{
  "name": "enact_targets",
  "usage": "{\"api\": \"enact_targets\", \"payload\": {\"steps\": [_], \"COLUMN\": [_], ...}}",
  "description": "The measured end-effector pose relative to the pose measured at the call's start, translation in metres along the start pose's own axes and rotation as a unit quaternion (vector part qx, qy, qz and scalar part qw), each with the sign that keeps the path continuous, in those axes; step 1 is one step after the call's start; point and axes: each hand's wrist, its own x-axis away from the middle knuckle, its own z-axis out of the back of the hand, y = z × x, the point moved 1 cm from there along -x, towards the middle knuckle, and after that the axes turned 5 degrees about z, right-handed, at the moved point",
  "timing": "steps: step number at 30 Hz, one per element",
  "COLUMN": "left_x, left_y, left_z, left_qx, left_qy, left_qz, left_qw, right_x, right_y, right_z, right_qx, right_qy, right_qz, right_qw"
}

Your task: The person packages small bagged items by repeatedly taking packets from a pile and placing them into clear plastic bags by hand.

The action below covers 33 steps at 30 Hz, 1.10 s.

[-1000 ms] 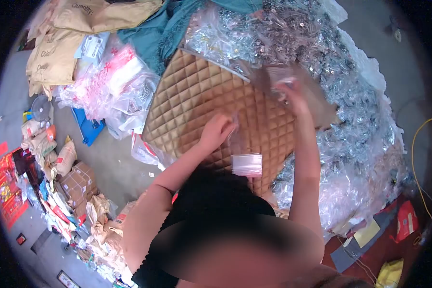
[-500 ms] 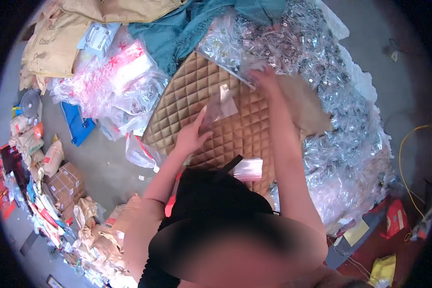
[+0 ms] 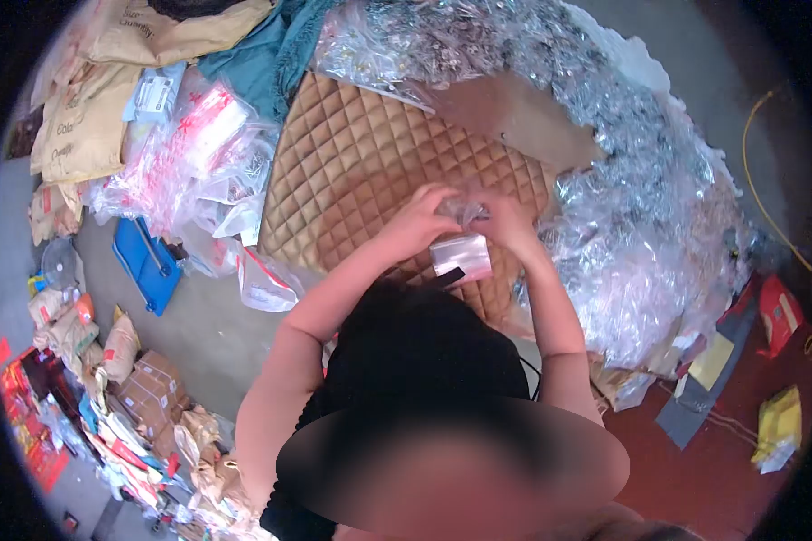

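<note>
My left hand (image 3: 421, 218) and my right hand (image 3: 507, 222) are close together over a brown quilted mat (image 3: 361, 135). Between them is a small clear plastic bag (image 3: 463, 210), with the fingers of both hands closed on its sides. What the bag contains is too blurred to make out. Just below the hands lies a stack of flat clear bags (image 3: 465, 257) with a pinkish edge, partly crossed by a black strap. To the right of my right hand spreads a large heap of small shiny clear packets (image 3: 632, 243).
A brown flat sheet (image 3: 514, 113) lies at the heap's near edge. On the left are pink-and-clear plastic bags (image 3: 189, 162), brown paper sacks (image 3: 81, 131), teal cloth (image 3: 262, 68) and a blue board (image 3: 144, 261). A cardboard box (image 3: 152, 394) stands at lower left.
My right hand has come back from the heap toward me. My left hand has shifted right to meet it, and both now hold the small bag. The view has shifted.
</note>
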Motion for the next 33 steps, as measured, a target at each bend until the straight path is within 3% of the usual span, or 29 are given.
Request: {"api": "enact_targets", "payload": {"steps": [1,2,5,6,8,12,14,18,20,24,26,27,29,31,32,33], "left_x": [0.005,0.012,0.024,0.023,0.027,0.016,0.016,0.005,-0.009,-0.030,-0.041,-0.046,-0.055,-0.060,-0.052,-0.031], "left_y": [0.008,0.018,0.031,0.041,0.043,0.066,0.062,0.075,0.080,0.100,0.097,0.092,0.068,0.075,0.065,0.043], "left_z": [-0.007,-0.016,-0.032,-0.026,-0.021,-0.021,-0.026,-0.029,-0.030,-0.035,-0.038,-0.038,-0.045,-0.040,-0.045,-0.058], "left_qx": [0.000,0.003,-0.055,-0.038,-0.035,-0.028,-0.020,-0.012,0.001,0.032,0.037,0.041,0.079,-0.054,-0.057,-0.107], "left_qy": [-0.043,-0.088,-0.111,-0.130,-0.152,-0.163,-0.184,-0.220,-0.209,-0.234,-0.237,-0.239,-0.100,0.028,0.031,-0.094], "left_qz": [-0.004,-0.008,-0.031,-0.005,-0.017,-0.010,-0.026,-0.050,-0.061,-0.096,-0.101,-0.097,0.017,0.141,0.144,0.103], "left_qw": [0.999,0.996,0.992,0.991,0.988,0.986,0.982,0.974,0.976,0.967,0.966,0.965,0.992,0.988,0.988,0.984], "right_x": [0.011,0.018,0.043,0.051,0.071,0.083,0.082,0.103,0.116,0.123,0.117,0.115,0.115,0.127,0.137,0.155], "right_y": [-0.009,-0.016,-0.012,-0.016,-0.033,-0.045,-0.041,-0.015,-0.029,-0.013,-0.009,-0.004,0.010,0.018,0.051,0.068], "right_z": [0.002,-0.006,-0.031,-0.021,0.001,0.004,0.008,0.008,0.017,0.025,0.040,0.053,0.084,0.133,0.150,0.177], "right_qx": [0.254,0.333,0.413,0.421,0.170,0.174,0.187,0.225,0.159,0.231,0.311,0.314,0.349,0.247,0.140,-0.025], "right_qy": [-0.074,-0.113,-0.088,-0.072,-0.014,-0.046,-0.191,-0.169,0.021,-0.020,-0.140,-0.135,0.009,0.175,0.296,0.356], "right_qz": [0.045,0.052,0.032,0.010,0.156,0.065,0.036,0.136,0.213,0.185,0.108,0.104,0.027,0.075,0.029,0.086], "right_qw": [0.963,0.935,0.906,0.904,0.973,0.982,0.963,0.950,0.964,0.955,0.934,0.934,0.937,0.950,0.944,0.930]}}
